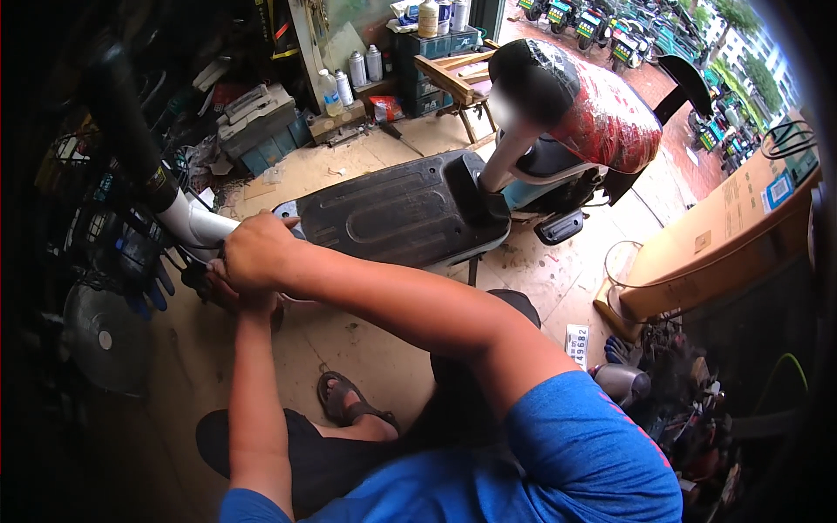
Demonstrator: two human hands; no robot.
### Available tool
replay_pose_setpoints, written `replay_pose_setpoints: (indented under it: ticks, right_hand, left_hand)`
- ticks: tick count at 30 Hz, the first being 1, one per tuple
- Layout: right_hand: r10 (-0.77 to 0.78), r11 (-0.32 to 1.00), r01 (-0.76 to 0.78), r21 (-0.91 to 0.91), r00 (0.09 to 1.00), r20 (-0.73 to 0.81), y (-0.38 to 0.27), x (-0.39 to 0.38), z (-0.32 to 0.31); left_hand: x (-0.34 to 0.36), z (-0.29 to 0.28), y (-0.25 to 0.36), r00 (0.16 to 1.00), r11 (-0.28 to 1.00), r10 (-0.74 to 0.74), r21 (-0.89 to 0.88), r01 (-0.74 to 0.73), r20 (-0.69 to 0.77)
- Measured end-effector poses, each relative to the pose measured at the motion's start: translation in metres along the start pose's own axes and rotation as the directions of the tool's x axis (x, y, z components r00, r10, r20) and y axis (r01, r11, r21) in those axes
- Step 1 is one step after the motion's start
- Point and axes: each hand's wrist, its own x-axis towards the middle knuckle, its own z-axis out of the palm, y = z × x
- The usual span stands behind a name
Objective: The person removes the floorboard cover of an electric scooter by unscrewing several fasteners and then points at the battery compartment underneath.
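An electric scooter stands before me, with a black footboard (pixel 366 209), a white front tube (pixel 187 222) and a seat in torn red wrapping (pixel 610 118). My right hand (pixel 260 248) is closed at the tube's lower end, beside the front of the footboard; whatever its fingers hold is hidden. Just under it, my left hand (pixel 231 288) has curled fingers on something at the same joint, which I cannot make out, being mostly covered by the right hand. A black wire basket (pixel 131 261) with a blue glove hangs left of the tube.
Spray cans (pixel 357 70) and toolboxes (pixel 261 131) line the back. A wooden stool (pixel 449 78) stands behind the scooter. A tall cardboard box (pixel 697 235) is at right, above cluttered tools (pixel 663 401). My sandalled foot (pixel 344 401) is below. Parked scooters (pixel 593 26) show outside.
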Motion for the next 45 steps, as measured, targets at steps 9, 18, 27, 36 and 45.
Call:
replay_pose_setpoints:
  ticks: [9, 18, 27, 36, 45]
  right_hand:
    - [0.040, 0.998, -0.036, -0.059, 0.997, 0.061, 0.011, -0.010, -0.026]
    - [0.067, 0.997, -0.068, -0.024, 0.997, -0.041, 0.017, -0.003, -0.010]
    - [0.034, 0.996, -0.032, -0.078, 0.999, 0.028, 0.007, -0.005, -0.015]
    - [-0.072, 0.981, 0.069, -0.179, 0.997, -0.008, 0.006, 0.009, -0.003]
    - [-0.140, 0.957, 0.119, -0.265, 0.988, -0.060, -0.002, 0.005, -0.007]
  left_hand:
    - [-0.015, 0.034, -0.003, 0.999, 0.998, 0.031, -0.048, -0.029, 0.035]
    - [0.022, 0.021, 0.008, 0.999, 1.000, -0.009, 0.007, 0.008, 0.036]
    - [-0.031, 0.037, -0.007, 0.993, 0.994, 0.070, -0.079, -0.078, -0.097]
    - [0.019, -0.007, 0.013, 1.000, 1.000, 0.000, 0.023, -0.001, 0.029]
    - [0.003, -0.002, 0.012, 0.997, 0.996, 0.078, 0.038, -0.078, 0.000]
